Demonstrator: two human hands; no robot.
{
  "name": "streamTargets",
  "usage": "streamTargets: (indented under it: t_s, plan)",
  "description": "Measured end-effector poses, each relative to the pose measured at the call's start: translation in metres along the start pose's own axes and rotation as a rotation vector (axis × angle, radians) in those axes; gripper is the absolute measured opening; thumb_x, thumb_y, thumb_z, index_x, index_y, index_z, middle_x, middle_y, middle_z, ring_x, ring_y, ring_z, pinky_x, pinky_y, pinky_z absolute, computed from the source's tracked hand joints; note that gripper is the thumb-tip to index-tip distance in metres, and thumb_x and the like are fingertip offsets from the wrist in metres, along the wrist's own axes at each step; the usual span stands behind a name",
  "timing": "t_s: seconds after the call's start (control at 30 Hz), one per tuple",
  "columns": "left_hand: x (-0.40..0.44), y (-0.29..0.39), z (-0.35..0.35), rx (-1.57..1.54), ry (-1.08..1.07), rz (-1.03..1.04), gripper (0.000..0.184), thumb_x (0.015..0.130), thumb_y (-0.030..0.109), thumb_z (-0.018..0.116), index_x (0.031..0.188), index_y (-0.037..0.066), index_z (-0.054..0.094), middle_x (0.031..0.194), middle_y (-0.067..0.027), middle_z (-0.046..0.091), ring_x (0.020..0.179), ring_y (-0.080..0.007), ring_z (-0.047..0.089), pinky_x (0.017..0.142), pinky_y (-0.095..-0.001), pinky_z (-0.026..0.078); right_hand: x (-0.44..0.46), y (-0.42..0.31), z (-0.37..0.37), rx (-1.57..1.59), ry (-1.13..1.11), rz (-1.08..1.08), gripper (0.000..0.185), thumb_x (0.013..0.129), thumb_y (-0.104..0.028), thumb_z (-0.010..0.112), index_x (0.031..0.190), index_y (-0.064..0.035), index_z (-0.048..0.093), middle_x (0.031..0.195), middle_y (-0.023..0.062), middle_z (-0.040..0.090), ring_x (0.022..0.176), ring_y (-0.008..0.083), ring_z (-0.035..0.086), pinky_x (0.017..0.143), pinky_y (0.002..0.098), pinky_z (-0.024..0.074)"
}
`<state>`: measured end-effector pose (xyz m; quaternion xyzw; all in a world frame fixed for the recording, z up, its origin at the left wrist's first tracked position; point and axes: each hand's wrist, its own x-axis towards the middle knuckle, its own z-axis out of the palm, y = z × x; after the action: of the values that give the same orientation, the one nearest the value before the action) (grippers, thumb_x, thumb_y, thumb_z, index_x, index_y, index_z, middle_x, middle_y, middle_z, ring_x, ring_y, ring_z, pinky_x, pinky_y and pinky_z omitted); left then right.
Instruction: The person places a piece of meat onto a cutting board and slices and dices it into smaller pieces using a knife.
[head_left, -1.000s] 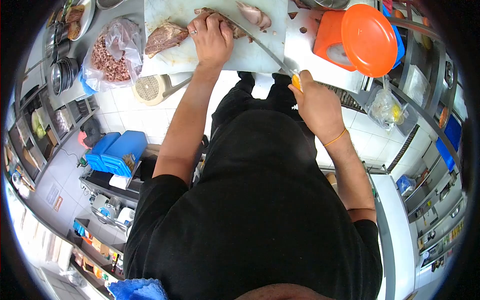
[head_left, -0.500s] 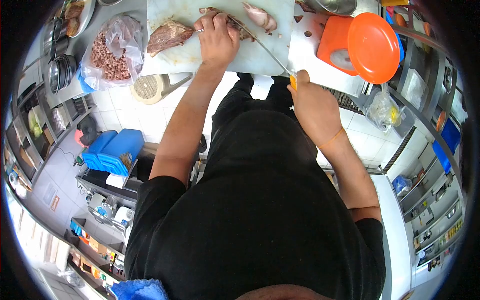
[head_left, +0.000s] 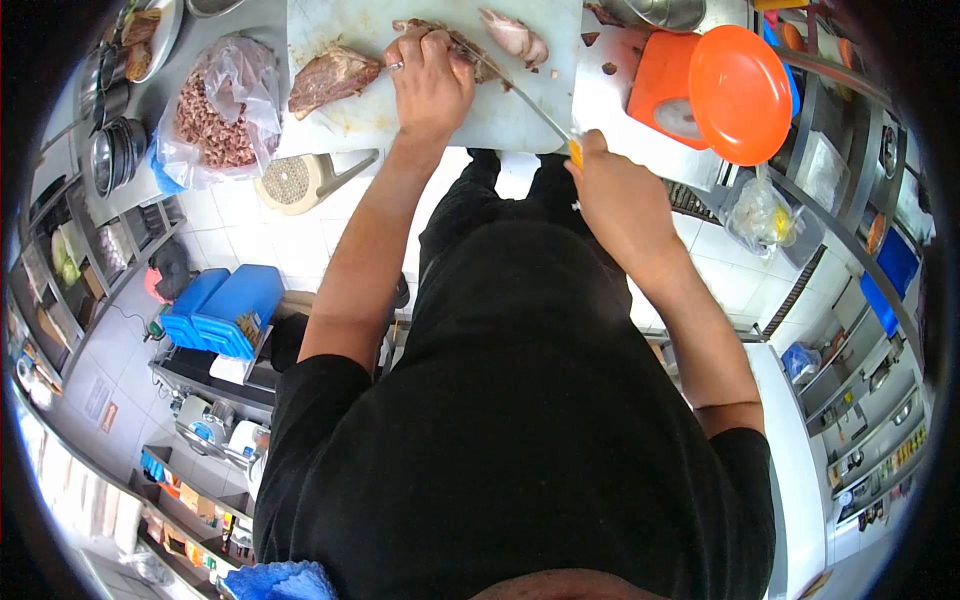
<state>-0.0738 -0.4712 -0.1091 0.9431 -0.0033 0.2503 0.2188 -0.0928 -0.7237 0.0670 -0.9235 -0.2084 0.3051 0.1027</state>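
Note:
My right hand (head_left: 628,205) is wrapped round the yellow handle (head_left: 575,152) of a long knife. Its blade (head_left: 535,108) runs up and left over the white cutting board (head_left: 490,125) to a piece of brown meat (head_left: 484,70). My left hand (head_left: 434,88), a ring on one finger, presses that meat down with curled fingers, close beside the blade. Just left of this hand lies a larger chunk of meat (head_left: 332,82). A paler piece of meat (head_left: 514,38) rests at the board's upper right. My left fingertips partly hide the meat under them.
On the left stand a plastic bag of diced meat (head_left: 212,130), stacked metal bowls (head_left: 116,158) and a plate with meat (head_left: 163,38). An orange container (head_left: 655,85) and orange plate (head_left: 740,95) are at right. A stool (head_left: 290,185) is under the counter.
My right hand has moved slightly up and left with the knife. The left hand stays on the meat. The whole view has shifted a little.

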Motion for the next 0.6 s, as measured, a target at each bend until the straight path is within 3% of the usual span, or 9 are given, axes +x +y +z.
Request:
streamTargets:
  t_s: [0.1, 0.3, 0.4, 0.5, 0.6]
  plan:
    - [-0.001, 0.0, -0.001, 0.047, -0.03, -0.021, 0.029, 0.084, 0.012, 0.064, 0.112, 0.004, 0.059, 0.115, -0.0177, 0.057, 0.115, -0.0385, 0.049, 0.102, -0.0535, 0.038, 0.026, -0.001, 0.027, 0.005, 0.078, -0.036, 0.029, 0.106, -0.027, 0.059, 0.11, 0.0013, 0.053, 0.074, 0.0214, 0.071, 0.071, 0.0408, 0.074, 0.064, 0.0503, 0.0586]
    - [0.0, -0.002, -0.002, 0.032, -0.048, 0.008, 0.029, 0.085, 0.015, 0.063, 0.112, 0.005, 0.059, 0.116, -0.0172, 0.057, 0.115, -0.0377, 0.049, 0.104, -0.0535, 0.038, -0.009, 0.005, 0.012, 0.016, -0.014, 0.036, 0.03, 0.106, -0.027, 0.06, 0.112, 0.0013, 0.053, 0.076, 0.0226, 0.071, 0.073, 0.0421, 0.073, 0.064, 0.0517, 0.0586]
    - [0.0, 0.0, 0.001, 0.033, 0.02, 0.009, 0.023, 0.088, 0.011, 0.059, 0.11, 0.005, 0.056, 0.109, -0.0199, 0.056, 0.107, -0.0421, 0.053, 0.097, -0.0582, 0.042, -0.007, 0.008, 0.027, 0.047, -0.013, 0.045, 0.032, 0.106, -0.028, 0.06, 0.113, 0.0015, 0.052, 0.076, 0.0234, 0.071, 0.073, 0.0431, 0.073, 0.065, 0.0527, 0.0581]
    - [0.004, 0.008, -0.007, 0.042, -0.004, 0.006, 0.023, 0.088, 0.012, 0.058, 0.11, 0.005, 0.056, 0.11, -0.0196, 0.056, 0.108, -0.0407, 0.053, 0.097, -0.0562, 0.041, 0.017, 0.007, 0.051, 0.073, 0.078, -0.01, 0.034, 0.106, -0.03, 0.059, 0.114, 0.0017, 0.051, 0.077, 0.0238, 0.071, 0.072, 0.0436, 0.073, 0.064, 0.0534, 0.0575]
    - [0.002, 0.0, -0.003, 0.069, -0.033, 0.031, 0.028, 0.085, 0.017, 0.063, 0.109, 0.005, 0.058, 0.113, -0.0172, 0.058, 0.112, -0.0368, 0.052, 0.102, -0.0535, 0.038, 0.019, 0.01, 0.06, 0.09, 0.053, 0.032, 0.036, 0.107, -0.032, 0.059, 0.114, 0.0017, 0.051, 0.077, 0.0243, 0.071, 0.072, 0.044, 0.073, 0.064, 0.0543, 0.057]
